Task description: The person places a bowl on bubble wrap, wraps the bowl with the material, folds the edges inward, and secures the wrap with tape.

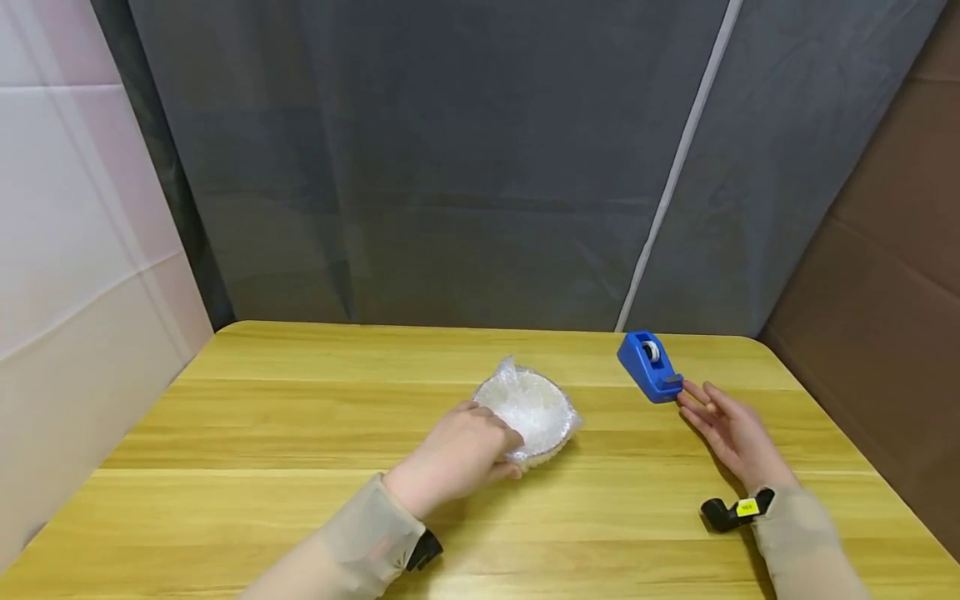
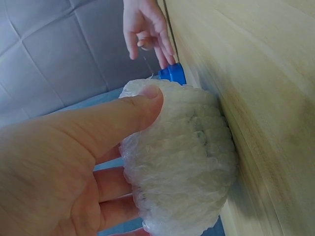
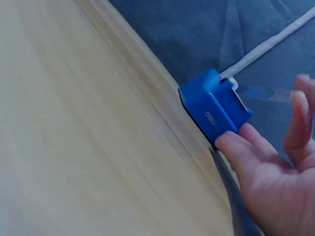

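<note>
A bowl-shaped object in bubble wrap (image 1: 532, 412) stands on the wooden table, its wrapped opening facing up in the head view. My left hand (image 1: 461, 446) grips its near-left side, with the thumb (image 2: 140, 110) on the bubble wrap and the other fingers partly hidden behind it. To the right is a blue tape dispenser (image 1: 645, 367) with a white-cored roll. Fingertips of my right hand (image 1: 731, 429) touch the dispenser's front end. In the right wrist view, a faint strip of clear tape (image 3: 268, 93) runs from the dispenser to the raised thumb and finger, which pinch its end.
The wooden tabletop (image 1: 262, 433) reaches back to a dark grey curtain (image 1: 465, 167) with a pale strip. A white partition (image 1: 82, 217) stands at the left and a brown one (image 1: 885, 267) at the right.
</note>
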Demonstrator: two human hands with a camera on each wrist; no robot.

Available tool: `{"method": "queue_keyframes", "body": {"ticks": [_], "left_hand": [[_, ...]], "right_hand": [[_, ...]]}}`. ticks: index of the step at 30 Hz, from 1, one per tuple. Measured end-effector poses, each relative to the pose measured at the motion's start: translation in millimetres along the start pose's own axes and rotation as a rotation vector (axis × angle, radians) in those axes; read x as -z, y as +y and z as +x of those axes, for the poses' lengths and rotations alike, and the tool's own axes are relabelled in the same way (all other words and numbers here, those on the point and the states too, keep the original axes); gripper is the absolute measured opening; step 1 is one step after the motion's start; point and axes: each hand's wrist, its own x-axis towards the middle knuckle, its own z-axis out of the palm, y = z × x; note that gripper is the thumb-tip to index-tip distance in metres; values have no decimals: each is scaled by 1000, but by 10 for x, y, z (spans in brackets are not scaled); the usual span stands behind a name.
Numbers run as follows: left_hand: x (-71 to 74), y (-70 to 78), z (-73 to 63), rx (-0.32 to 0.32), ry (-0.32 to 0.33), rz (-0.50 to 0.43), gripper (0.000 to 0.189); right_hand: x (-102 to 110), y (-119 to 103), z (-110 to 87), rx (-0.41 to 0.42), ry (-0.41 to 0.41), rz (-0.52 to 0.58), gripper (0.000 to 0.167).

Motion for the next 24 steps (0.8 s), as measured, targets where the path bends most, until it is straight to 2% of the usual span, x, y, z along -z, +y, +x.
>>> {"method": "queue_keyframes", "body": {"ticks": [2,4,8,11,15,18,24], "left_hand": [[3,4,4,-1,-1,1,26],[8,8,9,-3,-1,1,26],[8,13,10,-3,-4,-1,27],[4,10,3,1,-5,1,27],[8,3,-8,0,-3,4,27],[10,7,-3,-8,-4,3,27],[22,18,-11,4,-10,-13,25]], "right_hand": [[-33,0,-7,-16,77,-37,30],[-68,-11,-17,-41,156,-127,25],[-126,-33,-22,-111,287,-387,16],[-156,-29,-6,-165,348,-580,24],[-174,-8,35,-227,372,-774,40],[-153,-2,69,-267,360,-861,41],[-118,-9,149,-297,315,-923,33]]}}
